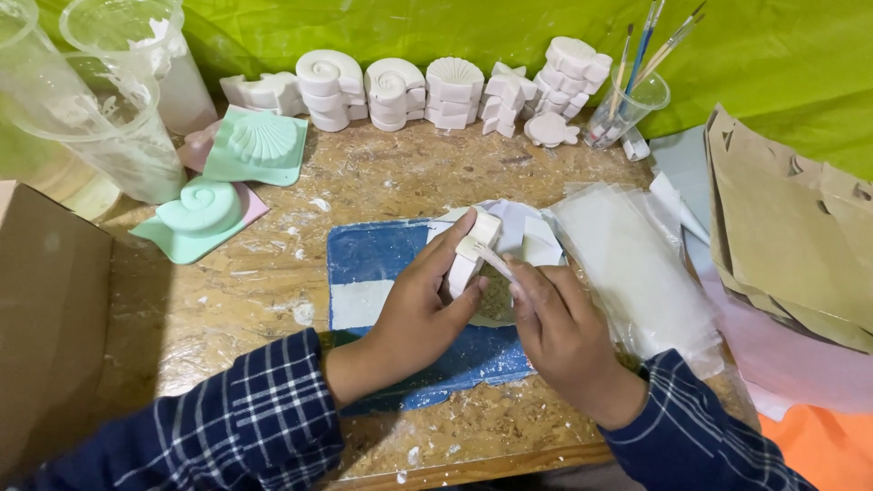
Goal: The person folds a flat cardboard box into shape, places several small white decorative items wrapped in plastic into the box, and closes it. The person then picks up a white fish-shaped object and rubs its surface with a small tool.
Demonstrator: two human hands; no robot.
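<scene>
Left hand: the left hand [420,305] is closed around a white plaster piece [471,250], fingers wrapped over its side so that it is kept tilted up off the blue mat and one edge is turned toward the other hand.
Right hand: the right hand [562,327] is pinched on a thin pale tool [486,257], whose tip is laid against the plaster piece; the grip is kept narrow and near the tip, presumably for fine control along the edge. Whether it is a blade or a stick cannot be told.
Plaster piece: it is held above the middle of the tabletop, between the two hands, over the mat.
Blue mat: the blue mat [382,264] is spread directly under the hands, dusted white, so crumbs and dust appear to be caught there.
Clear bags: a pile of clear bags [637,264] is laid just beside the right hand, within easy reach.
Green moulds: two green shell moulds [227,182] are set aside at the left, away from the work.
Finished casts: white shell casts [427,91] are stacked in a row along the back of the tabletop [236,300], well apart from the hands.
Brush cup: a clear cup of brushes [627,105] is stood at the back right, by the casts.
</scene>
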